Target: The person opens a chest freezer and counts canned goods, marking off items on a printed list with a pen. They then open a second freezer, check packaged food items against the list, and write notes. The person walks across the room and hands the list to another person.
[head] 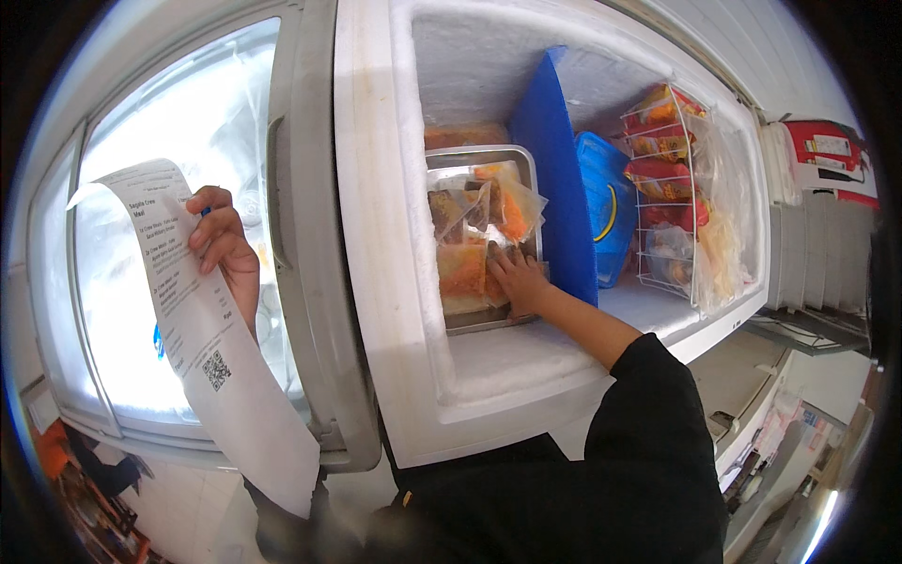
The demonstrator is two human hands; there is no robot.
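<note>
My left hand (229,243) holds up a long printed paper receipt (190,310). The strip hangs down toward my body and bears writing and a printed code. A small blue object (206,211), perhaps a pen, shows between the fingers. Inside the chest freezer, my right hand (518,282) reaches down with fingers apart, touching the clear plastic packets of orange food (461,282) in a metal tray (525,158). Above them in the tray lie packets of dark brown food (451,211) and another orange packet (516,211). My right fingertips are partly hidden among the packets.
A blue divider panel (553,176) stands upright beside the tray. Beyond it are a blue container with a yellow handle (606,211) and a white wire basket (666,204) of red food bags. Frost coats the freezer rim (423,282). At left is a glass-topped freezer (176,127).
</note>
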